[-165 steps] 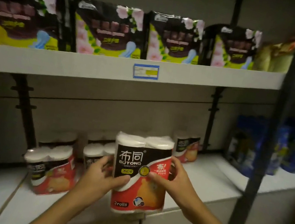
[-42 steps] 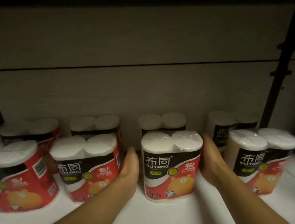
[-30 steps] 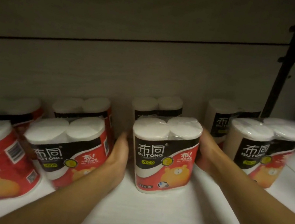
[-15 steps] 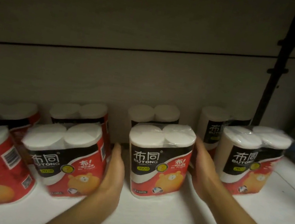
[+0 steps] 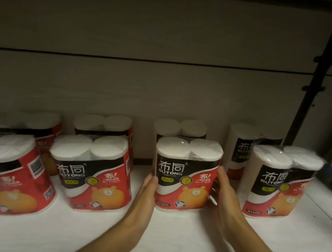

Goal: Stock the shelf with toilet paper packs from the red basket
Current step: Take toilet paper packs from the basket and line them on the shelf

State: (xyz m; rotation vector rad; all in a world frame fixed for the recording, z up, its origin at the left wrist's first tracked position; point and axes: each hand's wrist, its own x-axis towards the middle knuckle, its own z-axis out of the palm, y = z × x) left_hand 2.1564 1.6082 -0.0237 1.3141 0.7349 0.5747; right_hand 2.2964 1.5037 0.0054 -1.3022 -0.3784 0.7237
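The toilet paper pack (image 5: 184, 174) stands upright on the white shelf (image 5: 184, 245), in the front row, printed face toward me. Its two rolls sit side by side, so its long axis runs left to right, parallel to the shelf's front edge. I judge it seated flat, base fully on the shelf.

The pack lies directly between my hands and slightly ahead of them. My left hand (image 5: 144, 197) is flat against the pack's lower left side, fingers extended and together. My right hand (image 5: 223, 192) cups the right side, its fingers partly hidden behind the wrapper. Each grip is open-palmed: the two press lightly inward from opposite sides and neither curls around anything. Both hands are about equally near; whether either is bearing weight I cannot tell.

To the left, the neighbouring pack (image 5: 96, 171) stands near, with a gap that my left hand occupies. Further left, a tilted pack (image 5: 9, 174) leans out of line with its barcode side turned forward. To the right, another pack (image 5: 276, 184) stands just beside my right hand, angled a little. A second row of packs (image 5: 180, 128) stands behind, against the back panel (image 5: 144, 89). The red basket is not in view.

Assessment: placement of this pack appears complete or nearly so. The coming move turns on drawing both hands straight back toward me, along the gaps either side, without dragging the wrapper or nudging the neighbours.
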